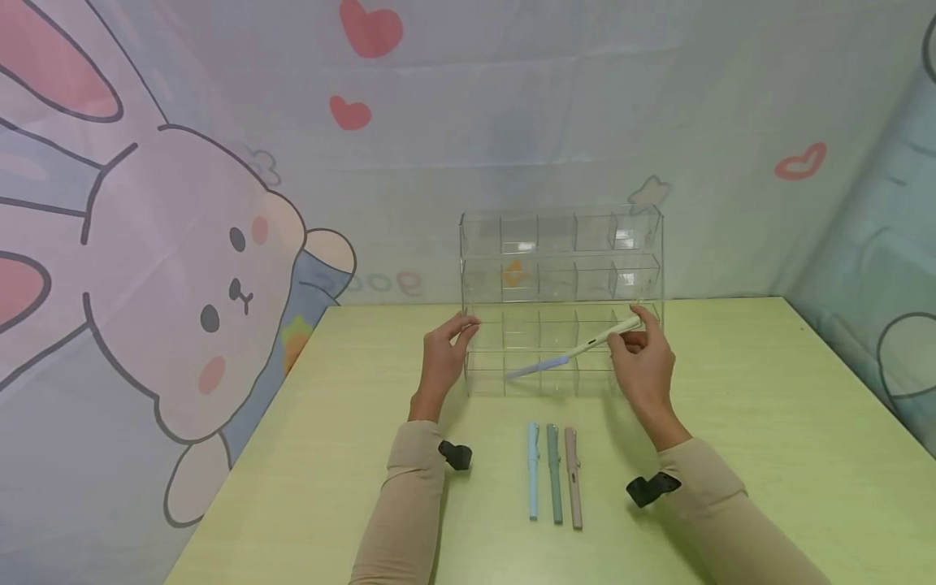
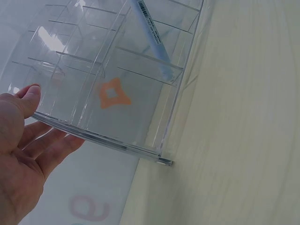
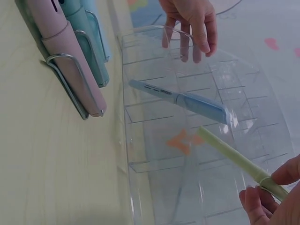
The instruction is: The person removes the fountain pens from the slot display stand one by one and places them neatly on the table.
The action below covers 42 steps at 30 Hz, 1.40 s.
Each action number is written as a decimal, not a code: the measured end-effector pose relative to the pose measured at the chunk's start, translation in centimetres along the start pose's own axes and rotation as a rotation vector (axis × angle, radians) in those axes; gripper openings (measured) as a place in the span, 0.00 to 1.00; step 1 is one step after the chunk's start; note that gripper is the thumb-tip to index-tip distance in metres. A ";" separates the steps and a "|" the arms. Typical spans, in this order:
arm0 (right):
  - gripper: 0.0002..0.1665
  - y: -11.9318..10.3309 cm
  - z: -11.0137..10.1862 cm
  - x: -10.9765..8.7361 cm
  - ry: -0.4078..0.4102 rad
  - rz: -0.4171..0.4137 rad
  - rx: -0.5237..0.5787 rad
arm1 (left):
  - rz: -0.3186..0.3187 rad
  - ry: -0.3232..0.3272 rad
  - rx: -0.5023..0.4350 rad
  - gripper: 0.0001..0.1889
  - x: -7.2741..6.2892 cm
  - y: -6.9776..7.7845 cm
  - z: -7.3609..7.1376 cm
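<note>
A clear acrylic rack [image 1: 560, 305] with tiered compartments stands towards the back of the table. My left hand [image 1: 441, 355] pinches its left side edge, thumb on one face and fingers on the other in the left wrist view [image 2: 28, 154]. In front of the rack's right part, my right hand [image 1: 647, 367] holds a pale green pen [image 1: 595, 340] between thumb and fingers, tilted with its free end to the left. A blue pen [image 3: 183, 101] lies slanted in the rack's lower front tier. The right wrist view shows the two pens apart.
Three capped pens lie side by side on the table [image 1: 307, 487] before the rack: light blue [image 1: 533, 475], dusty green [image 1: 556, 479] and pinkish [image 1: 574, 481]. Behind the table hangs a printed cloth [image 1: 570, 122] with hearts and a rabbit [image 1: 197, 268].
</note>
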State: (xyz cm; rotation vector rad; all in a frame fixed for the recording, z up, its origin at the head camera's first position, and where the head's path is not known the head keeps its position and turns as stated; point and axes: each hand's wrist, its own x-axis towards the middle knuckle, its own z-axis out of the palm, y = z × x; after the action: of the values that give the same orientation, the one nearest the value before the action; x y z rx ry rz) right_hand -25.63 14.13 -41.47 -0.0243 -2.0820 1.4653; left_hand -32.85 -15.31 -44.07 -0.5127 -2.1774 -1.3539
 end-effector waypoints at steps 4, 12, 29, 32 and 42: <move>0.32 -0.2 -0.3 0.1 0.002 -0.001 0.094 | -0.002 0.002 0.008 0.08 0.0 0.0 0.0; 0.34 -0.2 -0.6 0.3 -0.026 0.030 0.165 | -0.024 0.001 0.002 0.08 -0.1 0.0 -0.1; 0.31 -0.4 -1.1 0.3 0.004 0.039 0.099 | -0.006 0.004 0.009 0.07 -0.1 -0.1 0.1; 0.30 -0.3 -1.1 0.4 0.014 0.027 0.064 | 0.004 0.007 0.007 0.08 -0.2 -0.2 0.1; 0.33 -0.6 -1.5 0.6 0.044 0.028 0.125 | 0.003 0.010 0.000 0.08 0.0 0.0 0.0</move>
State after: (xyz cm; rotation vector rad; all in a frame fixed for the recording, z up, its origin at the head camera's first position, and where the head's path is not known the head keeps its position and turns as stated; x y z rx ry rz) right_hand -25.21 15.35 -40.37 -0.0368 -1.9589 1.5951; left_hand -32.88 -15.29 -44.11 -0.5077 -2.1679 -1.3518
